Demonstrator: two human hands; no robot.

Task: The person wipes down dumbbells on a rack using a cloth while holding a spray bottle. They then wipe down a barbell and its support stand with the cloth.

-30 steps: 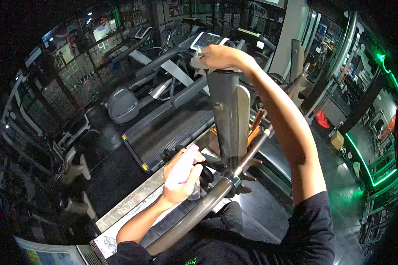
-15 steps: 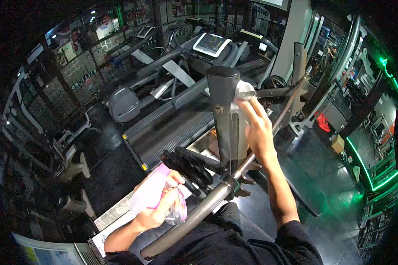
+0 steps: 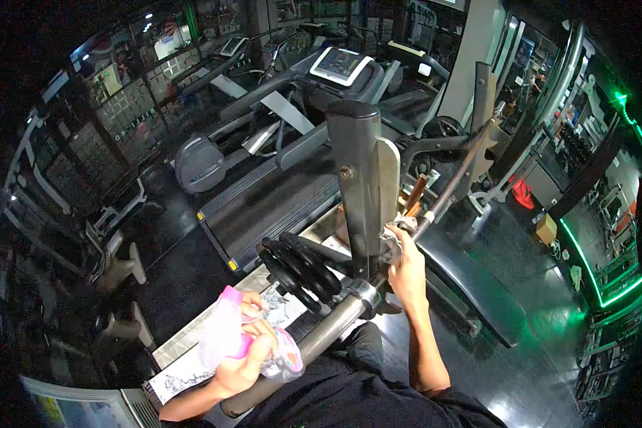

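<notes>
My left hand (image 3: 246, 357) is closed around a pink and clear plastic bottle (image 3: 287, 355), which looks like a spray bottle; a bright pink-white part washes out beside the fingers. It is held above the near end of the metal barbell (image 3: 328, 332). My right hand (image 3: 406, 267) has its fingers bent over a greyish-white cloth (image 3: 401, 227), pressed low against the side of the dark rack upright (image 3: 355, 178), just above the bar. Part of the cloth is hidden by the fingers. Below the upright, black weight plates (image 3: 303, 271) hang on a peg.
A padded bench (image 3: 471, 289) lies to the right under the bar. Behind the rack stands a treadmill (image 3: 278, 207) with a white-framed console (image 3: 341, 65). A second upright (image 3: 483, 100) carries the bar's far end. A cardboard box (image 3: 546, 230) sits on the right floor.
My right hand has moved down the upright with the cloth, from near its top to just above the bar. My left hand has shifted slightly left and down with the bottle.
</notes>
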